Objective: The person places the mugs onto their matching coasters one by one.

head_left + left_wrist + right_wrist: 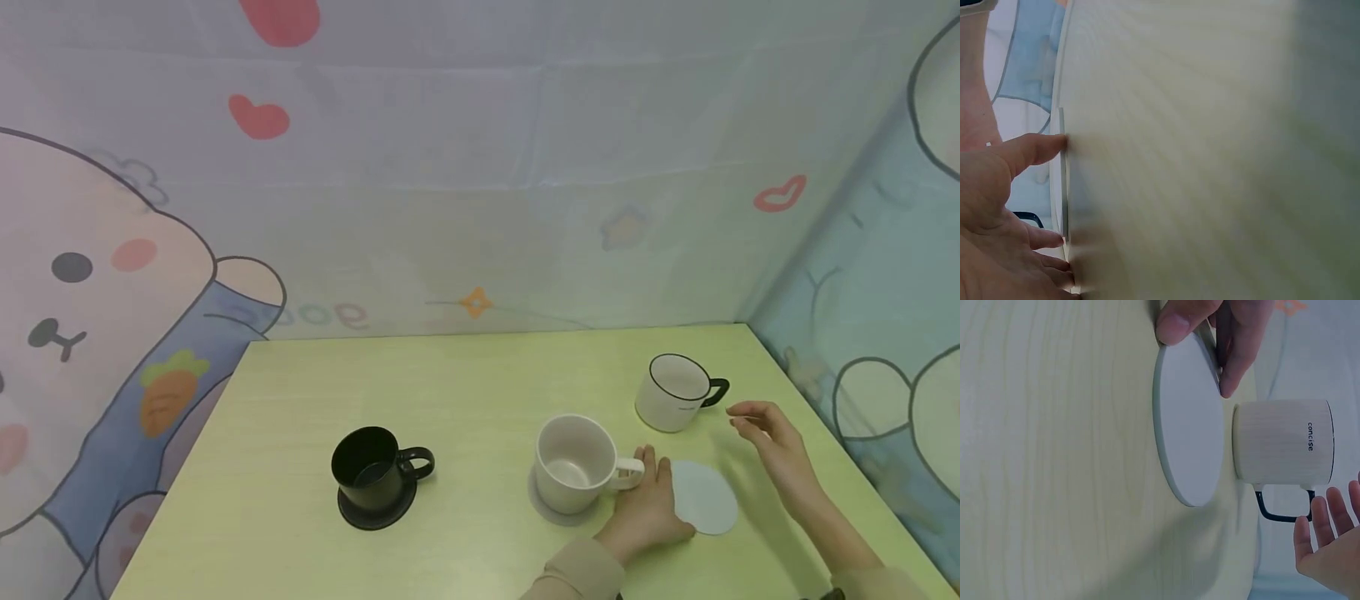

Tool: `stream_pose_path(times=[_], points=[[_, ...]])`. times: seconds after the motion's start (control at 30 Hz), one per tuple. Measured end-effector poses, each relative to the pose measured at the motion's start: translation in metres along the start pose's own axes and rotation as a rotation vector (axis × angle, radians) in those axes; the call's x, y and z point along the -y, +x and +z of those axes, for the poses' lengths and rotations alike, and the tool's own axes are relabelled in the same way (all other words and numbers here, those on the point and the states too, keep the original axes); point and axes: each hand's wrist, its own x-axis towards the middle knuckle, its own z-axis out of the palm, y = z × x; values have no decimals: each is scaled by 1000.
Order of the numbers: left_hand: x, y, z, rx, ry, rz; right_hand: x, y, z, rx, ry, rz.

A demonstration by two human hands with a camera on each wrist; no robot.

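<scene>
My left hand (pixel 647 510) is at the left side of a round white coaster (pixel 707 500) on the table. Its thumb and fingers grip the coaster's rim from two sides, as the right wrist view also shows. Just behind the coaster stands an upright white mug (pixel 667 404) with a black rim and black handle; "concise" is printed on it in the right wrist view. Raised to the right of that handle, my right hand (pixel 780 454) holds nothing, its fingers loosely bent. Left of my left hand, a plain white mug (pixel 573 462) sits on a greyish coaster (pixel 542 504), its handle close to my fingers.
A black mug (pixel 367 471) stands on a black coaster (pixel 382 518) at the left of the light wooden table (pixel 247 500). Behind the table hangs a printed cloth (pixel 450 167) with hearts and a cartoon animal; another cloth (pixel 877 275) borders the right side.
</scene>
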Motion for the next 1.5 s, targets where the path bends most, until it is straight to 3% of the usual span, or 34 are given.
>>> stream_pose_path(times=[0.13,0.5,0.97,1.2,1.5], points=[[-1,0,-1,-3,54,-9,2,6,2,-9,-25,9],[0,-1,-1,17,57,-12,0,36,9,-110,-85,28],[0,2,4,55,154,-22,-8,60,18,-50,-160,158],[-1,0,0,61,163,-35,-13,65,24,-67,-100,201],[-2,0,1,67,187,-56,-24,66,26,-24,-25,309]])
